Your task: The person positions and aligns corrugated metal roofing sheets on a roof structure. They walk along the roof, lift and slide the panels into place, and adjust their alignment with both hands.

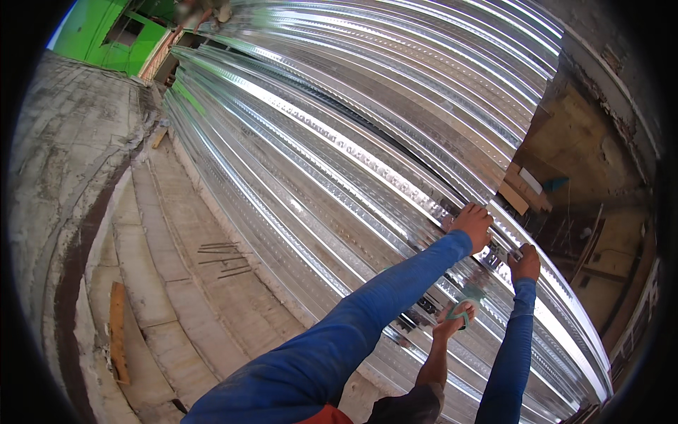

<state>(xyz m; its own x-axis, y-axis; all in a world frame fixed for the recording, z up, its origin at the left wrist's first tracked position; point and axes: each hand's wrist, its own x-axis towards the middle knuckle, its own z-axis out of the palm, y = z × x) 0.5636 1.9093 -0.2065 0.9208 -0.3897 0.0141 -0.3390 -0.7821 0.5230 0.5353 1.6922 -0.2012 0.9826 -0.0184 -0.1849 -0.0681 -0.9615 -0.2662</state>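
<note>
Long ribbed sheets of shiny metal decking (339, 187) run from the far left down to the near right. My left hand (473, 226) is closed, its fingers curled over a raised rib of the decking sheet beside the open drop. A little nearer and to the right, my right hand (524, 263) is bent round the same sheet's edge, with fingertips partly hidden. Blue sleeves cover both forearms. Below my hands, my foot in a pale green flip-flop (460, 316) stands on the decking.
An open drop to a lower level (579, 162) lies along the right, with boards (522, 187) down there. At left are a concrete ledge (162, 283), a wood strip (118, 332) and several thin rods (224, 258). A bright green wall (106, 42) stands at far left.
</note>
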